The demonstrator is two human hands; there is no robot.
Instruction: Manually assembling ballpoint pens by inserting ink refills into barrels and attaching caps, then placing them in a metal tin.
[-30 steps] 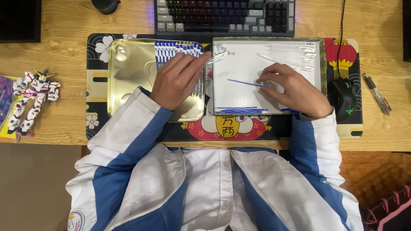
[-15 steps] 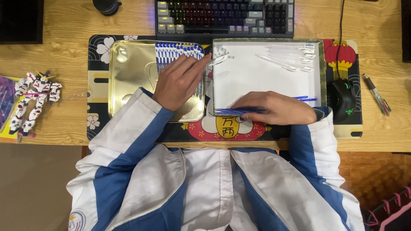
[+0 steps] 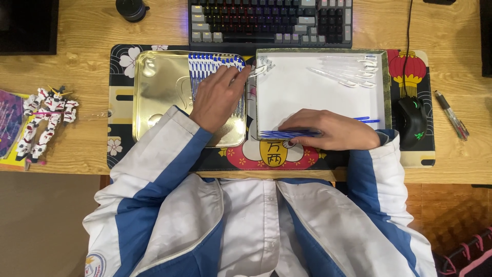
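Note:
My left hand lies flat, fingers apart, on a row of blue-and-white stick pieces lined up in a gold metal tray. My right hand rests low on the near edge of a white tray, its fingers closed over a bundle of thin blue sticks. A few blue stick ends poke out past its wrist. Several clear plastic pieces lie in the far right part of the white tray.
Both trays sit on a patterned desk mat on a wooden desk. A backlit keyboard is behind them, with a black mouse and a pen at right. A white robot figure stands at left.
My right hand held a single blue stick over the middle of the white tray; it has come down to the tray's near edge onto the blue bundle. The left hand stays put.

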